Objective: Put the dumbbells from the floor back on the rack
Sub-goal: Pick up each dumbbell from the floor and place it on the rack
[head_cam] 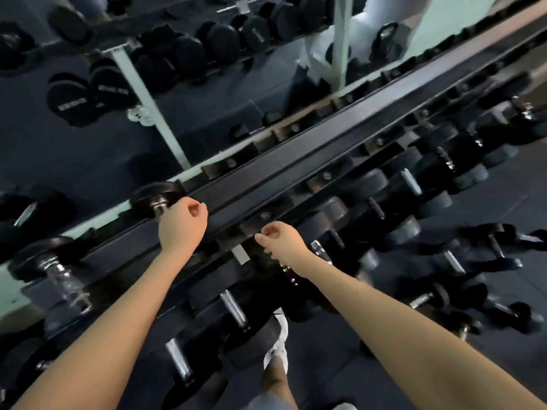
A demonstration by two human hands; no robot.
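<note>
Firstly, the fingers. Those of our left hand [182, 226] (one item) are curled into a fist against the chrome handle of a dumbbell [154, 195] that lies on the top tier of the rack [325, 155]. Whether they close on that handle we cannot tell. Those of our right hand [281, 239] (one item) are loosely curled with the thumb out and hold nothing. This hand is over the rack's front beam, just right of the left hand. Two bare forearms run from the rack back toward us.

Dumbbells on the rack:
- Top tier: a second dumbbell [56, 270] sits left of the first, its chrome handle bare.
- Lower tiers: we count at least seven chrome handles. The row blurs toward the rack's right end.

Floor dumbbells [451, 260]: a loose cluster in front of the rack's right half, with black heads and chrome handles. We count at least four; blur forbids a firmer count.

Footwear: one white shoe [279, 335] at the foot of the rack.

Surface: dark rubber floor [503, 208] in front of the rack.

Room, beyond the rack: a second rack [138, 82] on pale uprights, loaded with black round-headed dumbbells, and one kettlebell [387, 37].
</note>
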